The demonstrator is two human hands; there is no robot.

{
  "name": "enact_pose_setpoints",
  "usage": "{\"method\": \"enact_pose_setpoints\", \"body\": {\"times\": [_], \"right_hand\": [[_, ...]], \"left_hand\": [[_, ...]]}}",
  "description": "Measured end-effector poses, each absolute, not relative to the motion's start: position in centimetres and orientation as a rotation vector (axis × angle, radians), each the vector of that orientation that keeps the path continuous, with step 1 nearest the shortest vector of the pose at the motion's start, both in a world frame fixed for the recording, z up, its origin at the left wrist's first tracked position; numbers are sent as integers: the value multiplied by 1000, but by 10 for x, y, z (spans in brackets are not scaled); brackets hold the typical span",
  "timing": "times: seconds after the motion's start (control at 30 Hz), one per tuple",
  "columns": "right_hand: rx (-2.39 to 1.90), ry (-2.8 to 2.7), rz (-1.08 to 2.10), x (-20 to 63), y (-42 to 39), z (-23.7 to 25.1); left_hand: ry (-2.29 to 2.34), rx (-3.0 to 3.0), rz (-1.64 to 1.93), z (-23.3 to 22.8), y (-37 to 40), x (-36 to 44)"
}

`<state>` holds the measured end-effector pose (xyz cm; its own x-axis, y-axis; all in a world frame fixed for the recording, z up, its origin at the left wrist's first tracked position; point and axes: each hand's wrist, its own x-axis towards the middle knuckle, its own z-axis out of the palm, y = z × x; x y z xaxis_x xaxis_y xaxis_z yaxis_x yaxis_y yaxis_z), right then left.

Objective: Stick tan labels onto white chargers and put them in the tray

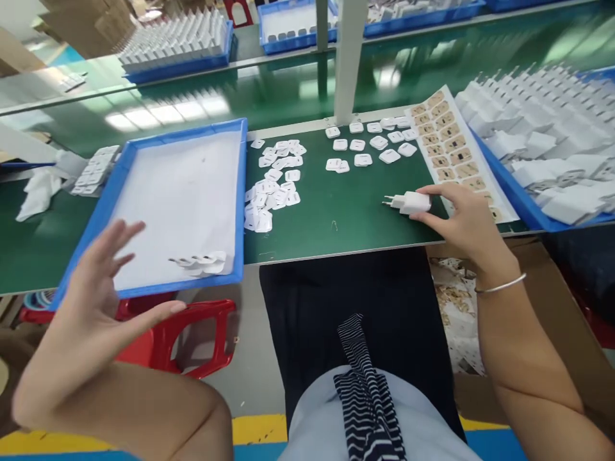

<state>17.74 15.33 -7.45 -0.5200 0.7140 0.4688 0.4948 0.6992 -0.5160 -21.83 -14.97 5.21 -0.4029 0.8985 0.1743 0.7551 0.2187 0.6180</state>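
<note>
Here, one white charger [410, 202], three in the blue tray [144, 144].

I see bare green mat [331, 211] open between the label pile [271, 192] and the right hand [456, 218]; a hand passes freely there. Blue tray [240, 192] rim walls off the left. Loose labels [369, 144] crowd the far side; a white post [346, 61] stands behind. The sticker sheet [454, 150] and charger bin [523, 205] block the right.
</note>
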Motion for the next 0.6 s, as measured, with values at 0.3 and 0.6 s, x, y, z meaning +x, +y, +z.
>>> {"method": "enact_pose_setpoints", "body": {"times": [0.3, 0.6], "right_hand": [[-358, -2605, 1093, 42, 43, -13], [-479, -2822, 602, -15, 110, -43]], "left_hand": [[2161, 1653, 1040, -49, -106, -71], [1643, 1014, 1560, -72, -114, -93]]}}
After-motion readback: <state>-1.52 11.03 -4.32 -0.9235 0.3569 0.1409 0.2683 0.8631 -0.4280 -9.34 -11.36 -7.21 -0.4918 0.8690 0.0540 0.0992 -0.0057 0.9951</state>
